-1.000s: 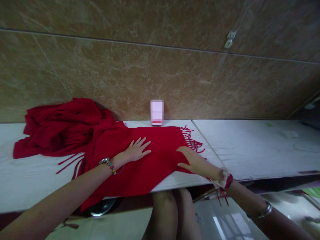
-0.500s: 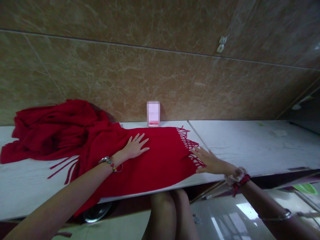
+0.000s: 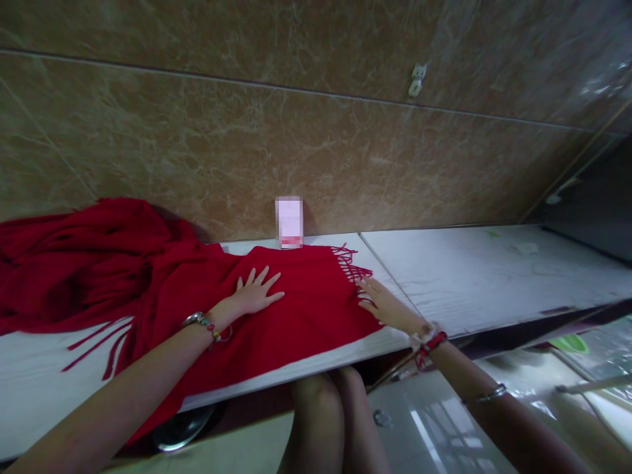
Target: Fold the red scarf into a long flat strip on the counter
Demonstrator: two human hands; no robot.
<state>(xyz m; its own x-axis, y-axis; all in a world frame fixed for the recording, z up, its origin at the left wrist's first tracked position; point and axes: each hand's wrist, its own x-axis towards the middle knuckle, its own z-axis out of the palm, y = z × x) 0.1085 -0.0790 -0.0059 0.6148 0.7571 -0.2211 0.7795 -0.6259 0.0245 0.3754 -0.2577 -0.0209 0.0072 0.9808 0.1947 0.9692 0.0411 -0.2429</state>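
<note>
Scarf [image 3: 306,309] | left grip [image 3: 254,296] flat, splayed, mid-cloth | right grip [image 3: 388,308] splayed at 3 o'clock fringe [image 3: 351,264] | risk: 6 o'clock overhang may slide off table [image 3: 494,276].

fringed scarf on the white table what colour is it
Plain deep red, fringe too, on the fringed cloth scarf, best seen in the head view.

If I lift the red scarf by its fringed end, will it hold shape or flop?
Probably floppy: the red scarf lies bunched in soft folds and drapes over the table edge. It would likely wrinkle rather than slide when pushed; the left hand presses it flat. The fringe by the right hand may tangle.
</note>
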